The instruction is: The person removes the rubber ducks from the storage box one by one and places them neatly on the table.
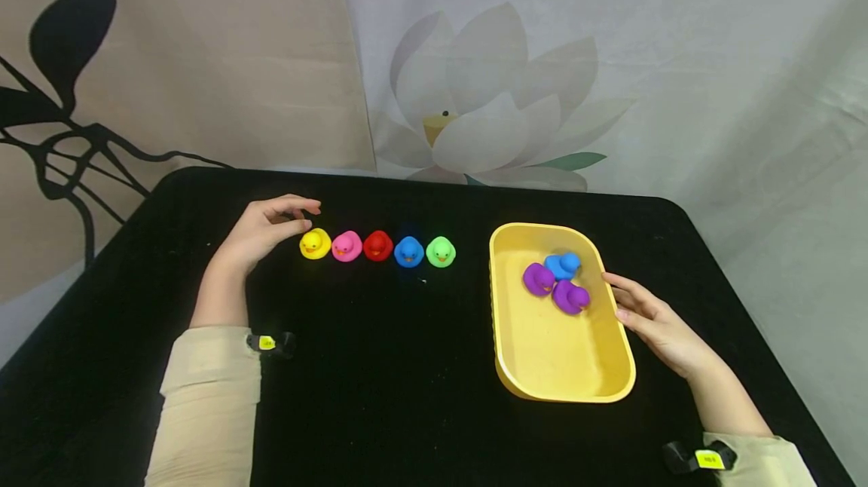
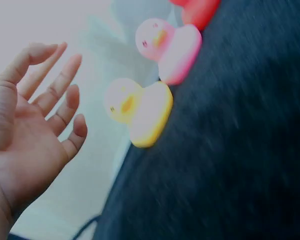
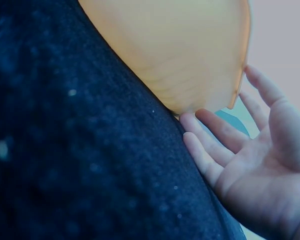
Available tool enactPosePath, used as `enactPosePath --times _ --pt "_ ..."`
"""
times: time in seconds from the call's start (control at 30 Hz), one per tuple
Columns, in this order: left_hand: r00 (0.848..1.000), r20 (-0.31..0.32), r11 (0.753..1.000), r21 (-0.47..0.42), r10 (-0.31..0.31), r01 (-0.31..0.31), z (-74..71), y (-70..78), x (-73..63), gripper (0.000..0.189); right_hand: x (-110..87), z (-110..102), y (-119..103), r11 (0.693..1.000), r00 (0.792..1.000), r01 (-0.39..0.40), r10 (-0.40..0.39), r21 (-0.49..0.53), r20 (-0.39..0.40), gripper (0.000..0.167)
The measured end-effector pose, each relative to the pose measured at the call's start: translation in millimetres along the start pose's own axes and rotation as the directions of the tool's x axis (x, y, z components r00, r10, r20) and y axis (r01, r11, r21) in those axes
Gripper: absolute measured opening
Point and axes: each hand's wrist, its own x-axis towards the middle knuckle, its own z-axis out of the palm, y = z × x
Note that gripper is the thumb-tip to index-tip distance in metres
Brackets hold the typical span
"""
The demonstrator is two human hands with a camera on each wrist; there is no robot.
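Five rubber ducks stand side by side on the black table: yellow [image 1: 315,244], pink [image 1: 346,246], red [image 1: 377,246], blue [image 1: 409,252] and green [image 1: 441,252]. My left hand [image 1: 261,234] hovers just behind the yellow duck at the row's left end, holding nothing. In the left wrist view its fingers [image 2: 70,105] are bent loosely, apart from the yellow duck [image 2: 145,117]. At the right, a yellow plastic tray [image 1: 542,359] contains two purple ducks [image 1: 571,297] and a blue duck [image 1: 562,266]. My right hand [image 1: 661,329] touches the tray's right side with relaxed fingers.
A black cloth [image 1: 380,396] covers the table. Behind its far edge hangs a pale curtain [image 1: 712,80] with a printed flower. The tray's left wall stands a little to the right of the green duck.
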Motion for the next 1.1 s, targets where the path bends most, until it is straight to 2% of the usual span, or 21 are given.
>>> enactPosePath --times 0.2,0.4,0.57,0.8,0.97,1.1 --pt "0.991 -0.042 0.992 0.017 0.124 -0.123 9.9 29.7 1.5 0.03 0.0 -0.6 0.7 1.0 1.0 0.004 -0.004 0.001 0.001 0.048" --pt "0.979 -0.053 0.98 -0.016 0.196 -0.197 20.2 65.7 -4.7 0.027 -0.1 -0.9 1.8 1.0 1.0 -0.005 0.005 -0.006 -0.006 0.048" --pt "0.969 -0.025 0.967 -0.062 0.244 -0.246 27.1 73.3 -1.0 0.028 -0.1 -1.1 2.0 1.0 1.0 -0.015 0.015 -0.014 -0.012 0.048" --pt "0.935 0.042 0.932 -0.109 0.352 -0.345 42.1 90.9 -1.5 0.029 -0.2 -1.8 2.9 1.0 1.0 -0.008 0.008 -0.007 -0.004 0.049" --pt "0.919 0.076 0.918 -0.118 0.388 -0.378 57.3 103.6 -4.0 0.028 -0.2 -1.7 2.1 1.0 1.0 0.005 -0.005 0.002 0.002 0.048" --pt "0.889 0.11 0.891 -0.157 0.444 -0.425 70.9 110.3 -5.3 0.026 -0.2 -0.7 1.3 1.0 1.0 0.005 -0.005 -0.009 -0.002 0.048"
